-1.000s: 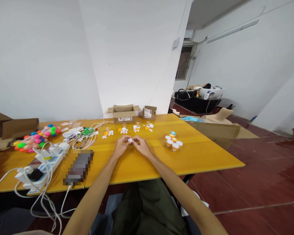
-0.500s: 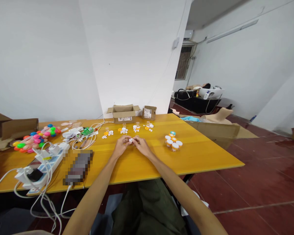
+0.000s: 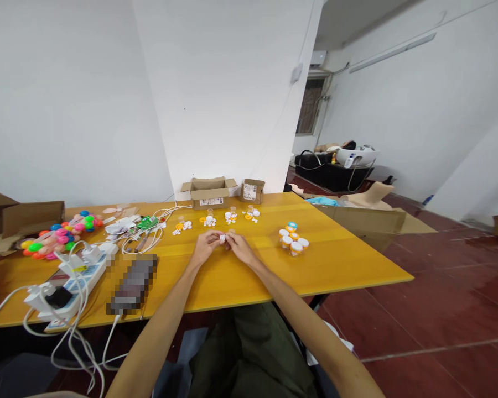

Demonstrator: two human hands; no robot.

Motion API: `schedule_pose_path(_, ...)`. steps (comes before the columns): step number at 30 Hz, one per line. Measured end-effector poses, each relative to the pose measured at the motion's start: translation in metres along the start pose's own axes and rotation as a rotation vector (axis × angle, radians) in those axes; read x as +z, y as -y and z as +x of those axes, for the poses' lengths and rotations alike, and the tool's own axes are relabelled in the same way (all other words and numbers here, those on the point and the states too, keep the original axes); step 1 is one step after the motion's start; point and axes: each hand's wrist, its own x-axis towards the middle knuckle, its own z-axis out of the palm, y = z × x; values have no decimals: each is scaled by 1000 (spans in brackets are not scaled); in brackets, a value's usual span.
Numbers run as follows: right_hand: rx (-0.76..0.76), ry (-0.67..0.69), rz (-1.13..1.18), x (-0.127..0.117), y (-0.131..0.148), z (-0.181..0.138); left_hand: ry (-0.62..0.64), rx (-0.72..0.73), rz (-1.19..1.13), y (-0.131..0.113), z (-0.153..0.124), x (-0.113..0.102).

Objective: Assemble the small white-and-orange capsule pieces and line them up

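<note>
My left hand (image 3: 205, 247) and my right hand (image 3: 239, 246) meet over the middle of the yellow table (image 3: 348, 262), fingertips pinched together on a small white die-like piece (image 3: 222, 237). Both hands are closed on it. Just beyond them lie small groups of white pieces and orange discs (image 3: 209, 220). To the right of my right hand stands a cluster of small jars with white and orange lids (image 3: 294, 239).
Two open cardboard boxes (image 3: 209, 192) stand against the pillar at the table's back. At the left lie coloured balls (image 3: 58, 234), tangled white cables and a power strip (image 3: 72, 276), and a blurred dark object (image 3: 133, 282). The table's right edge drops to a red tiled floor.
Hardly anything differs: my fingers shifted slightly around the small white piece, and both hands stay in the same spot.
</note>
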Motion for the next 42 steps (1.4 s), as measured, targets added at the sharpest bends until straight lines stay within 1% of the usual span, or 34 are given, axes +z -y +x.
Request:
schedule_pose_path(4, -3, 26, -14, 0, 3, -1, -16, -24, -21, -2, 0, 0)
schedule_pose_path(10, 14, 34, -35, -1, 1, -2, 12, -91, -72, -4, 0, 1)
schedule_pose_path(18, 16, 23, -91, 0, -2, -1, 19, -85, -95, -9, -2, 2)
schedule_pose_path(24, -4, -3, -108, 1, -3, -1, 4, -72, -79, -5, -2, 0)
schedule_pose_path(32, 13, 11, -121, -1, -1, 0, 11, -67, -71, -5, -1, 0)
schedule_pose_path(42, -21, 9, -192, -3, -7, 0, 26, -69, -69, -1, 0, -1)
